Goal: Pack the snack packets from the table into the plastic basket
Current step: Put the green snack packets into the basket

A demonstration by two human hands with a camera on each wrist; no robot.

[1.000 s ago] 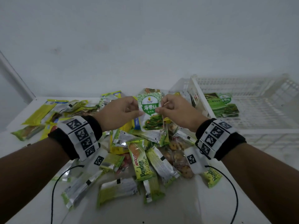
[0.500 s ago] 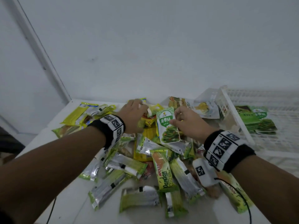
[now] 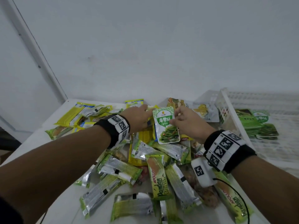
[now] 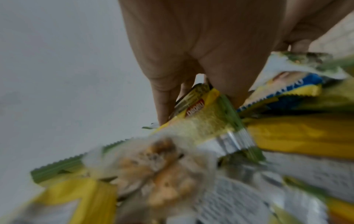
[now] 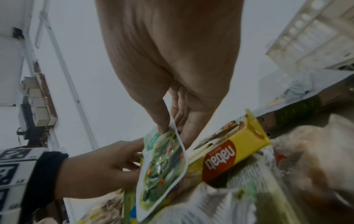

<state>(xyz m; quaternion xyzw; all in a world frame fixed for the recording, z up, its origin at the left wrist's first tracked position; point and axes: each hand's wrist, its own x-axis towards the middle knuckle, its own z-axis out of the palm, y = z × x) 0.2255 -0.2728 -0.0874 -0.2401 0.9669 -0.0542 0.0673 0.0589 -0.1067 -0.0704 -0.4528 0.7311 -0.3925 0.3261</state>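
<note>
Above the far middle of the heap, my right hand [image 3: 189, 125] now pinches the green seaweed packet [image 3: 166, 125] alone; my left hand [image 3: 137, 118] has let go and reaches, fingers out, to the yellow packets [image 3: 142, 136] just left of it. One-handed, the packet can travel right into the plastic basket [image 3: 226, 107], where similar green packets [image 3: 258, 125] already lie.

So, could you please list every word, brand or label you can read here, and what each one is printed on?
"海带丝": green and white pouch pinched by the right hand.
"APOLLO Pandan": green cake bar wrapper in the pile.
"nabati", seen upside down: yellow wafer pack.
Square coded markers, no words: wristbands.
Small print on the silver wrappers: too small to read.
</note>
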